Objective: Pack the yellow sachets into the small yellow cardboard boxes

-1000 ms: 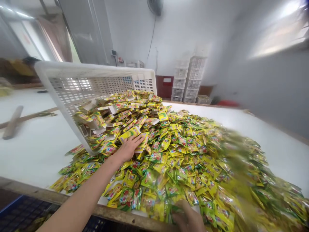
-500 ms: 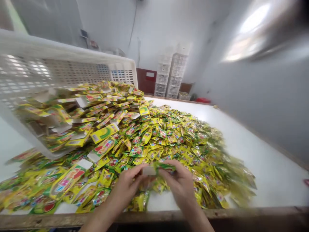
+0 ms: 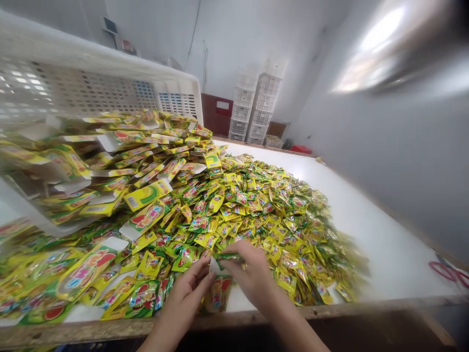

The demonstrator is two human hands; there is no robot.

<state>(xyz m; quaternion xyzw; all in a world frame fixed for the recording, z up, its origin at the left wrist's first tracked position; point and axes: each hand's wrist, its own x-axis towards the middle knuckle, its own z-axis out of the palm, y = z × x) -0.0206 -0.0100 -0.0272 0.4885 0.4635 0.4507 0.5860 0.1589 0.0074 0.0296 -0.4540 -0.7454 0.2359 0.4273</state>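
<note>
Near the table's front edge, my left hand (image 3: 191,284) is closed on the side of a small printed carton (image 3: 219,295), held with its white end flap raised. My right hand (image 3: 249,270) pinches a green and yellow sachet (image 3: 227,255) at the carton's top end; whether it is partly inside the carton cannot be told. Behind and around both hands spreads a large heap of similar shiny sachets (image 3: 264,205). To the left lie loose flat cartons with white flaps, among them one carton (image 3: 88,266) on top of sachets.
A white plastic crate (image 3: 110,61) lies tipped at the left, spilling many cartons (image 3: 146,195) towards the heap. Red-handled scissors (image 3: 445,271) lie at the right on the white tabletop (image 3: 381,244). Stacked white crates (image 3: 266,98) stand at the back. A wooden edge (image 3: 120,325) runs along the front.
The carton has turned from lying sideways between my hands to standing with its printed front visible below them. My right hand has shifted left with the sachet. The view has moved slightly right.
</note>
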